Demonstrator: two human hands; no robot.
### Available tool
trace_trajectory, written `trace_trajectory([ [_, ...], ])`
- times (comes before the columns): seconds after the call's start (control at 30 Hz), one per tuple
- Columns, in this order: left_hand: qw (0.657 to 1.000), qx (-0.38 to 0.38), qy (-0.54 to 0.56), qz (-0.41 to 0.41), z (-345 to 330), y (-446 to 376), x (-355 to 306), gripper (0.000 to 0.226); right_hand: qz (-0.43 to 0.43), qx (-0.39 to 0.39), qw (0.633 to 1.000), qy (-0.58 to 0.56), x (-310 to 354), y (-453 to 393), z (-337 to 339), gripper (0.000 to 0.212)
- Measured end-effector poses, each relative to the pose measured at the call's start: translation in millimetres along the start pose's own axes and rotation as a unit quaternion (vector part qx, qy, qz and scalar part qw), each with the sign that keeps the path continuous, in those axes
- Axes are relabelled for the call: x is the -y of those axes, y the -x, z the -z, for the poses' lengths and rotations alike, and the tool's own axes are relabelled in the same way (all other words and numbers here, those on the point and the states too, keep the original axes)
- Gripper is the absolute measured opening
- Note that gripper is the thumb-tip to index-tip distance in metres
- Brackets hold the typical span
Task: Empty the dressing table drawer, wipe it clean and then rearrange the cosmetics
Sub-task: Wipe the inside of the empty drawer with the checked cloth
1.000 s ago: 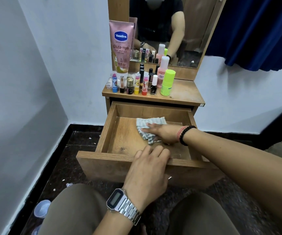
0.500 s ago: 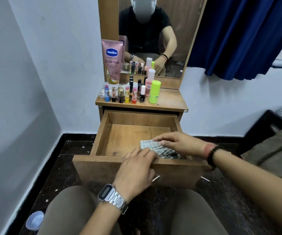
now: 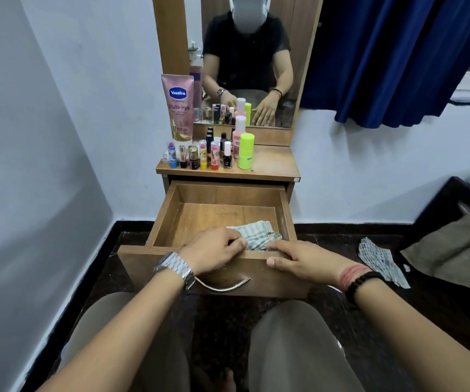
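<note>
A: Drawer (image 3: 222, 213) is pulled right out of the dressing table (image 3: 273, 165), toward your knees. Inside it only the striped cloth (image 3: 259, 236), bunched at the front right corner against the front panel. The rest of the wooden bottom shows bare.

B: Your hands?

A: Your left hand (image 3: 214, 250) sits on the drawer's front edge, fingers curled over it, tips at the cloth's left end. Touching or pinching the cloth, I cannot tell. Your right hand (image 3: 304, 258) lies over the same edge just right of it, fingers fairly straight and dipping inside against the cloth, thumb down the front face. It presses rather than grips, as far as it shows.

B: Wrists?

A: Metal watch (image 3: 177, 268) on your left, red thread and black bead bracelet (image 3: 361, 281) on your right. A curved metal handle (image 3: 222, 287) on the drawer front sits below your left wrist.

B: Cosmetics?

A: All on the tabletop, left half, upright. Tall pink lotion tube (image 3: 177, 106) at the back left against the mirror frame. A front row of small lipsticks and nail polish bottles (image 3: 199, 157). A pink bottle with a white cap (image 3: 240, 135) behind a lime green bottle (image 3: 246, 151) at the row's right end. The right half of the top is bare wood.

B: Anything else?

A: Mirror (image 3: 250, 60) reflects you and the bottles. Blue curtain (image 3: 397, 58) upper right. A second checked cloth (image 3: 380, 260) lies on the dark floor to your right, well apart from the drawer.
</note>
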State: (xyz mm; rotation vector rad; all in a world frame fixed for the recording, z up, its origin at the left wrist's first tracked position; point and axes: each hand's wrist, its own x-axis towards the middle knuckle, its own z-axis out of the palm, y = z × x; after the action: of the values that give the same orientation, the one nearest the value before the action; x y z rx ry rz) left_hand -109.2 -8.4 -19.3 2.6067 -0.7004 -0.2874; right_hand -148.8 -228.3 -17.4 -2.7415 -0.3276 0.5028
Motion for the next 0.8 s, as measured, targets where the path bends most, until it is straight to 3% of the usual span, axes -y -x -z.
trace_trajectory([
  [0.13, 0.994, 0.107, 0.007, 0.03, -1.0, -48.2, -11.9, 0.023, -0.01, 0.014, 0.999, 0.031, 6.0, -0.4, 2.8, 0.059],
  [0.27, 0.981, 0.174, -0.074, 0.04, -19.4, -86.9, -28.6, 0.036, -0.005, 0.027, 0.999, 0.032, 5.4, -0.8, 4.1, 0.064],
  [0.47, 0.955, 0.219, -0.197, 0.012, -35.5, -111.7, -38.8, 0.031, 0.002, 0.026, 0.999, 0.041, 0.8, -3.9, 0.3, 0.061],
  [0.63, 0.942, 0.286, -0.175, 0.011, -31.3, -114.3, -38.4, 0.019, -0.001, 0.018, 1.0, 0.026, -1.5, -6.3, -0.8, 0.069],
  [0.8, 0.922, 0.35, -0.163, 0.03, -17.4, -114.5, -38.7, 0.033, -0.007, -0.05, 0.999, -0.017, -3.0, -5.4, 0.3, 0.094],
])
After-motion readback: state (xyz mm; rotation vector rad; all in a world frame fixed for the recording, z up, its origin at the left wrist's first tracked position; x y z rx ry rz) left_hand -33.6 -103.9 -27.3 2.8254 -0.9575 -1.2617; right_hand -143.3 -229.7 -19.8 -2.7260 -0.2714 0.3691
